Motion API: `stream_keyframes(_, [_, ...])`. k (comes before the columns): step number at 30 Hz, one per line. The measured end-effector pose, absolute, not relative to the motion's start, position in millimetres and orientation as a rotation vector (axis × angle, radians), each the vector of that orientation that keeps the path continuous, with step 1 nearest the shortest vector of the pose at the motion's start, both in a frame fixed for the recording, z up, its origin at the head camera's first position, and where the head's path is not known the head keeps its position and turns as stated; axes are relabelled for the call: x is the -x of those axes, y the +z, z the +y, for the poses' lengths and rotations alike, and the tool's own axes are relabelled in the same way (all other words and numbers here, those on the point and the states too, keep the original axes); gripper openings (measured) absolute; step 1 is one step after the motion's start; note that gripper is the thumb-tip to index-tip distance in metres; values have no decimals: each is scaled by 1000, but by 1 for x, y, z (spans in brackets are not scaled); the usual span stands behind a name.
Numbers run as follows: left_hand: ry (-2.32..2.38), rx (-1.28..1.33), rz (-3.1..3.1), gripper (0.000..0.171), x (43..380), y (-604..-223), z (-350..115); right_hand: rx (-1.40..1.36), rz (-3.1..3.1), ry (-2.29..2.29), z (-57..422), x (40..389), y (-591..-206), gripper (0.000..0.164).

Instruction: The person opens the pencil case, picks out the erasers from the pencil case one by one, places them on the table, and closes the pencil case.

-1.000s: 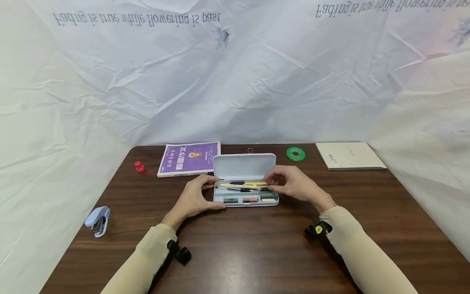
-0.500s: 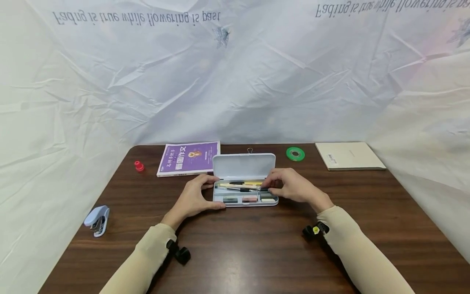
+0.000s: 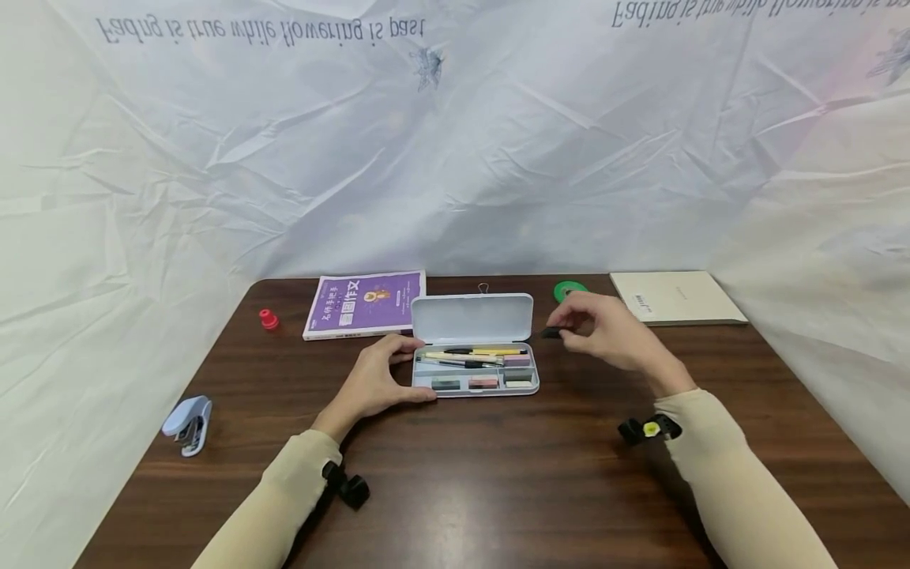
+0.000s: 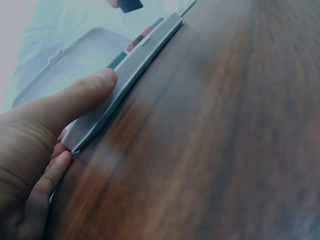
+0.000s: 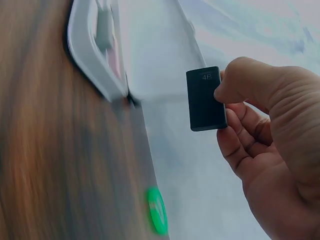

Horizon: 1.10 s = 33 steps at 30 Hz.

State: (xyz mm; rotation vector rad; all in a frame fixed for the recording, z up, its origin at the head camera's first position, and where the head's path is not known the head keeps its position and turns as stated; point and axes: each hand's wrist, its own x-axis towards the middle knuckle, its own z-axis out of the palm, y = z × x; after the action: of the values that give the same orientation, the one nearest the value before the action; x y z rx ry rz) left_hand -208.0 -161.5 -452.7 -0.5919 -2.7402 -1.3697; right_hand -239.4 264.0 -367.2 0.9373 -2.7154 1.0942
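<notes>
A pale pencil case (image 3: 472, 319) lies with its lid up in the middle of the table. My left hand (image 3: 375, 382) grips its left end, and the thumb (image 4: 90, 95) presses its front edge in the left wrist view. Several pens and pencils (image 3: 462, 359) lie in the case's rear compartment, beside a pinkish-purple block (image 3: 517, 360). Small erasers (image 3: 483, 383) fill the front compartments. To the right of the case, above the table, my right hand (image 3: 607, 332) pinches a black eraser (image 5: 206, 102) marked 4B between thumb and fingers.
A purple book (image 3: 366, 303) lies behind my left hand, and a red cap-like piece (image 3: 268, 319) is left of it. A blue stapler (image 3: 189, 425) sits near the left edge. Green tape (image 3: 566, 289) and a cream notebook (image 3: 678, 297) lie at the back right.
My right hand has lifted the black eraser out of the pencil case and moved right and back. The purplish block has come into view there. My left hand stays on the case.
</notes>
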Motion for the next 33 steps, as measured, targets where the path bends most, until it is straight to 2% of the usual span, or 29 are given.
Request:
stream_keyframes(7, [-1386, 595, -2743, 87, 208, -452, -162, -742, -2750, 1034, 316, 237, -365, 26])
stream_keyframes(17, [-1395, 598, -2746, 86, 210, -451, -163, -624, -2792, 891, 369, 234, -387, 26])
stream_keyframes(33, [-1395, 599, -2749, 86, 210, -449, -162, -569, -2997, 789, 388, 232, -407, 24])
